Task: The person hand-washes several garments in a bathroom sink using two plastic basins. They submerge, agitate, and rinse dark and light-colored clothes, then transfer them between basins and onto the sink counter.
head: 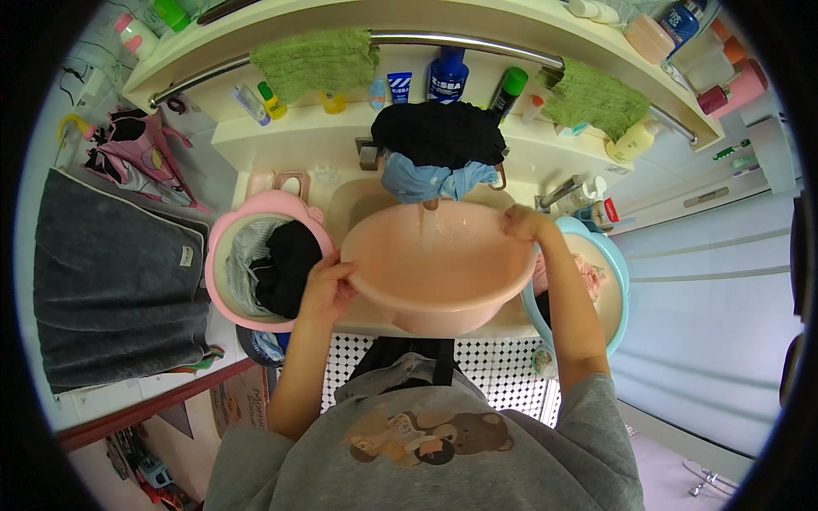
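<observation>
My left hand [329, 287] grips the left rim of a peach plastic basin [441, 268], and my right hand [525, 223] holds its right rim. The basin is tilted towards me over the sink [364, 198], under a faucet spout [431, 205] from which water seems to run. A black cloth [438, 134] and a light blue cloth [434, 179] are heaped over the faucet, hiding most of it. On the left, a pink-rimmed basin [214, 271] holds grey striped and black clothes [291, 268]. A light blue basin [618, 287] on the right holds pink and black clothes, partly behind my right forearm.
Bottles and tubes line the ledge behind the sink, among them a blue bottle [447, 76]. Green towels [316, 64] hang on a metal rail [460, 42]. A soap dish [293, 185] sits back left. A dark grey towel [121, 281] hangs at left, a frosted panel [709, 306] stands right.
</observation>
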{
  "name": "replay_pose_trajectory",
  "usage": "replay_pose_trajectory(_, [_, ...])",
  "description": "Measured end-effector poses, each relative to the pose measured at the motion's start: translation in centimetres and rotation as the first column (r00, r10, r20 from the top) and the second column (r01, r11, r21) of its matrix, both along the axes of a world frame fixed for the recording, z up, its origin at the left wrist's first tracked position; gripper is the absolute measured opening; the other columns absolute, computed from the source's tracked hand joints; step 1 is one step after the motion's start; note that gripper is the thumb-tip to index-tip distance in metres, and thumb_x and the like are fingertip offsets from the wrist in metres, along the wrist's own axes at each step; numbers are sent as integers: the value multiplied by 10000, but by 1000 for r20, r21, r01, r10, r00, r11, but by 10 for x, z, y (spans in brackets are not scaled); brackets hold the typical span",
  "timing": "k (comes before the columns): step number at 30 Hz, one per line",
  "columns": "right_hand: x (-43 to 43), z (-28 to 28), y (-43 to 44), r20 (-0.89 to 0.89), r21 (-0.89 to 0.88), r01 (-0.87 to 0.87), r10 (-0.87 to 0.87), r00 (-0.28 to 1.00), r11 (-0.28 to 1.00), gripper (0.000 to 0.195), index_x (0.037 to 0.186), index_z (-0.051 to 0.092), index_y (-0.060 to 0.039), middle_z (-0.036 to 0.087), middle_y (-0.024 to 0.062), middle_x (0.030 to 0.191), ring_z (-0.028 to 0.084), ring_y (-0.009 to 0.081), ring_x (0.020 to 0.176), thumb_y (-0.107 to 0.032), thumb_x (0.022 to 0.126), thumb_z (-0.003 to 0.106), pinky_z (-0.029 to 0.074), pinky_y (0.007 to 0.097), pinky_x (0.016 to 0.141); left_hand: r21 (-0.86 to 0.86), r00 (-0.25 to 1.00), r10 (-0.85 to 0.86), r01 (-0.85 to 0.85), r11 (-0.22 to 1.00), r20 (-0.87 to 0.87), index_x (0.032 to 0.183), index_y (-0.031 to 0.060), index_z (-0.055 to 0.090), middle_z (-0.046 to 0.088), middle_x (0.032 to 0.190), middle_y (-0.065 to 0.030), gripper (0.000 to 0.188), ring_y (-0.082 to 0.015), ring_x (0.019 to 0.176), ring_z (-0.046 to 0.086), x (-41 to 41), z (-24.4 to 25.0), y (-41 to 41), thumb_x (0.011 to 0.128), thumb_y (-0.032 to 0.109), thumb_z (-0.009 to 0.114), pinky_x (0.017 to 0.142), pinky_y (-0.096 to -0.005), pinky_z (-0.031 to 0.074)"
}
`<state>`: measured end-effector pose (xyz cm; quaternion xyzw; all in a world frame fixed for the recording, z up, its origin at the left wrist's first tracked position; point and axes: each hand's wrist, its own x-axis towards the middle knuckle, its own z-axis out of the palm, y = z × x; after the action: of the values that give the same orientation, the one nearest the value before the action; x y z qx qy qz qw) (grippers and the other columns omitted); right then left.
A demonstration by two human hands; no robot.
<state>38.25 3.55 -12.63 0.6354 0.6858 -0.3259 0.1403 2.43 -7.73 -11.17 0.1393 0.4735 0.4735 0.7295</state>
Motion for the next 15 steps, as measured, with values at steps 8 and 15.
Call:
replay_pose_trajectory(8, [-28, -169, -39, -571, -220, 44, -165, 804, 975, 500, 1213, 471, -36, 553, 134, 1157, 559, 267, 976, -333, 819, 548, 424, 354, 849, 196, 997, -27, 13, 981, 68, 1170, -6, 462, 574, 1030, -78, 378, -165, 894, 567, 4, 107, 20, 796, 21, 512, 705, -263, 473])
replay_pose_trajectory(15, [-57, -169, -80, -637, -771, 25, -769, -61, 637, 475, 1196, 487, -45, 561, 137, 1136, 557, 261, 974, -318, 812, 551, 426, 350, 837, 206, 939, -131, 66, 976, 318, 986, -52, 481, 544, 1019, -161, 215, -305, 1009, 525, 25, 125, 58, 788, 16, 527, 917, -397, 441])
